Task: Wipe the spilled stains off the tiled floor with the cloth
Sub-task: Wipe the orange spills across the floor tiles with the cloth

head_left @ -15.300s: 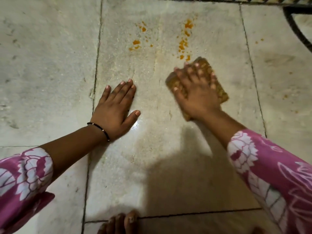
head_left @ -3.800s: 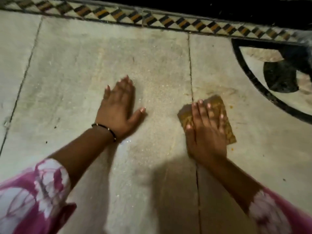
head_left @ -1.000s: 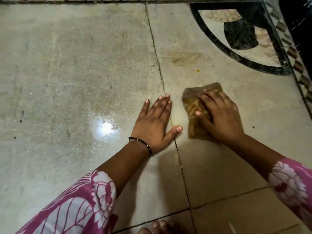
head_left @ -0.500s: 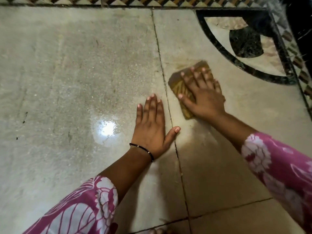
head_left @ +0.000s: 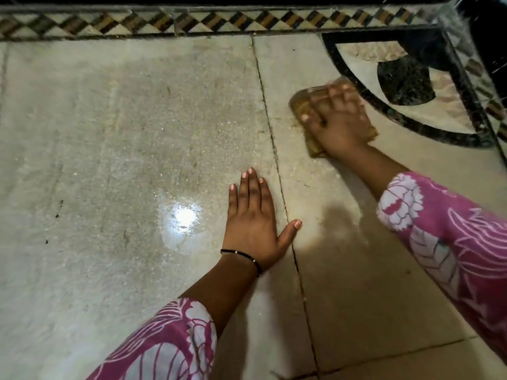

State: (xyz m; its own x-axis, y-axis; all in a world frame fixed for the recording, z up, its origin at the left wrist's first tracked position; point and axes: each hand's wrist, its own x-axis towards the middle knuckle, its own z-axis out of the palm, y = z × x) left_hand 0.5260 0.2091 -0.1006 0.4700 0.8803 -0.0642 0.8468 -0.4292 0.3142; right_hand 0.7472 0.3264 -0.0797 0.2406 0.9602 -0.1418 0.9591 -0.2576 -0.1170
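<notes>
So the cloth (head_left: 301, 105) is a folded, yellow-brown stained thing sitting up around 1 o'clock in our view, flat on the tiled floor (head_left: 137, 133), just right of the grout line (head_left: 271, 138) that runs up the middle. It's pretty blurry, honestly. Our right hand (head_left: 338, 124) is planted on top of it, palm down, fingers (head_left: 336, 93) stretched out fairly straight and spread a bit over the cloth, pressing it to the tile rather than bunching it up. The far edge of the cloth sits right beside the curved black band of the inlay pattern (head_left: 406, 86) at 2 o'clock; can't tell if it actually touches it.

Our left hand (head_left: 253, 223) is near the middle of the view, flat on the floor, fingers (head_left: 248, 187) straight and close together, thumb sticking out toward 3 o'clock so its tip crosses the grout line. There's a thin black bracelet (head_left: 241, 256) on that wrist. Both arms have pink sleeves (head_left: 164, 349) with a white floral print.

At 9 o'clock of the left hand there's a bright glare spot (head_left: 185, 216) on the shiny tile. Along 12 o'clock runs a diamond-patterned border strip (head_left: 192, 21).
</notes>
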